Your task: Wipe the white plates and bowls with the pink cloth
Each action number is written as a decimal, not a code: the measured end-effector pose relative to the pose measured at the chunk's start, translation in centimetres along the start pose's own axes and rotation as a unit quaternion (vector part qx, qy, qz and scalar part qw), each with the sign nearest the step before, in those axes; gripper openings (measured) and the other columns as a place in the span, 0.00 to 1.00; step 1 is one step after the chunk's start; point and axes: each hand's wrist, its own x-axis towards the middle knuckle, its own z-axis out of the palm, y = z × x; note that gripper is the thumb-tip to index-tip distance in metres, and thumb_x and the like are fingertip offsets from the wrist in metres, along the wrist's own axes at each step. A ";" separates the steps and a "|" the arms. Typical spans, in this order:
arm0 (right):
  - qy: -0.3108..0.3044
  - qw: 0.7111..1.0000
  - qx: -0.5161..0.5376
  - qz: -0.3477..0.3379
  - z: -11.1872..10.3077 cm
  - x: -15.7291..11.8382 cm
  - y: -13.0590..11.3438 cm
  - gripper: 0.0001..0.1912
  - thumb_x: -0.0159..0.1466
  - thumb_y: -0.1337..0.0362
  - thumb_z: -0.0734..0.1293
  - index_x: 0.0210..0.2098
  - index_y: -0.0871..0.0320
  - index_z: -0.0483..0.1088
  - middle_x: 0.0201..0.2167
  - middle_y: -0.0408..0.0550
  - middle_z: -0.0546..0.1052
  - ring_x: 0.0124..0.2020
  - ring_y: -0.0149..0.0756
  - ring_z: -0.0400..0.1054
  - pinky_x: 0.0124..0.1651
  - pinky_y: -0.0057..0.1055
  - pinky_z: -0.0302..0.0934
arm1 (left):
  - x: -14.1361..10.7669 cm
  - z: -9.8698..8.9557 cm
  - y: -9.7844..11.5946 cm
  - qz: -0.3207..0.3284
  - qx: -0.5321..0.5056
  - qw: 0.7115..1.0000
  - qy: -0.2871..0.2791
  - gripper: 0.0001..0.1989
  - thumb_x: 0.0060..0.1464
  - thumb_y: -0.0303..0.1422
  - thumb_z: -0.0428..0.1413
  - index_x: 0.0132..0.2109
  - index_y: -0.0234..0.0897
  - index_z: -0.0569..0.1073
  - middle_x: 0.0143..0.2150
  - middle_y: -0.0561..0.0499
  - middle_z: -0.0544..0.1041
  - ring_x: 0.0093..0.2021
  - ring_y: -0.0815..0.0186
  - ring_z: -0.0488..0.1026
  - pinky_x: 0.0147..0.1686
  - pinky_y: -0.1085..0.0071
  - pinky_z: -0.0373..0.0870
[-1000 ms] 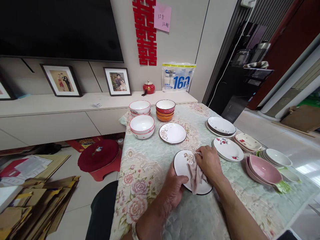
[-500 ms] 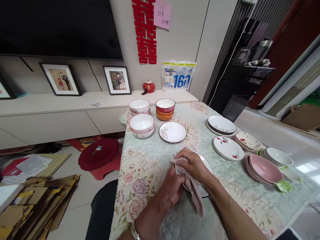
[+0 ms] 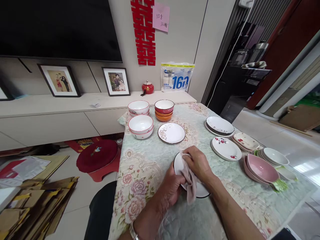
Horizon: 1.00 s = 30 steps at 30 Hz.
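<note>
Right now, from my remote seat, I see the left hand (image 3: 171,188) gripping the left edge of a plate (image 3: 178,166), thumb over the top, apparently to stop it turning. The right hand (image 3: 198,163) holds a bunched cloth (image 3: 191,186) against the plate's face; I'd judge the bunching gives something firm to press with, while a loose end hangs toward the near rim. That plate is between both hands, above the floral tablecloth (image 3: 150,156), though I can't tell whether it rests there or is slightly raised. Beyond it a separate patterned plate (image 3: 171,133) lies flat. White bowls (image 3: 141,125) stand nested at the far left and flowered plates (image 3: 226,148) sit stacked to the right, probably grouped by shape to save space.
</note>
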 end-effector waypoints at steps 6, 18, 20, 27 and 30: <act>-0.056 0.986 0.111 -0.113 0.6 0.4 -0.8 0.05 0.62 0.66 0.66 0.36 0.53 0.74 0.37 0.47 0.75 0.44 0.38 0.67 0.49 0.35 0.58 | 0.1 0.0 0.1 0.003 -0.009 1.000 -0.004 0.32 0.27 0.17 0.50 0.46 0.35 0.70 0.31 0.53 0.74 0.30 0.66 0.71 0.30 0.72 0.65; 0.004 0.991 -0.011 0.133 -2.2 0.4 3.3 0.08 0.59 0.62 0.62 0.37 0.55 0.71 0.28 0.43 0.76 0.30 0.37 0.68 0.34 0.30 0.55 | 0.5 -0.5 0.7 0.001 -0.038 0.999 0.008 0.34 0.30 0.19 0.53 0.51 0.32 0.72 0.43 0.44 0.79 0.40 0.57 0.75 0.37 0.66 0.69; 0.031 0.984 -0.036 0.172 -2.4 0.4 3.9 0.08 0.60 0.61 0.62 0.37 0.55 0.70 0.27 0.44 0.76 0.29 0.37 0.68 0.33 0.30 0.55 | 0.6 -0.4 0.7 0.023 -0.040 0.998 0.034 0.33 0.30 0.19 0.55 0.50 0.31 0.72 0.46 0.43 0.79 0.43 0.56 0.74 0.39 0.66 0.69; 0.093 0.977 -0.125 0.146 -1.8 0.6 3.9 0.07 0.60 0.64 0.63 0.35 0.57 0.73 0.35 0.51 0.75 0.39 0.44 0.66 0.40 0.35 0.56 | 0.8 -0.3 -0.4 0.071 0.042 0.996 0.020 0.36 0.33 0.18 0.55 0.55 0.34 0.70 0.48 0.45 0.79 0.48 0.56 0.73 0.47 0.64 0.69; 0.143 0.976 -0.138 0.092 -0.9 0.6 3.2 0.07 0.60 0.66 0.65 0.34 0.58 0.75 0.38 0.54 0.72 0.44 0.47 0.63 0.45 0.39 0.57 | 0.8 -0.3 -0.6 0.086 0.036 0.996 -0.007 0.37 0.34 0.18 0.53 0.57 0.36 0.69 0.49 0.46 0.78 0.48 0.58 0.73 0.48 0.65 0.68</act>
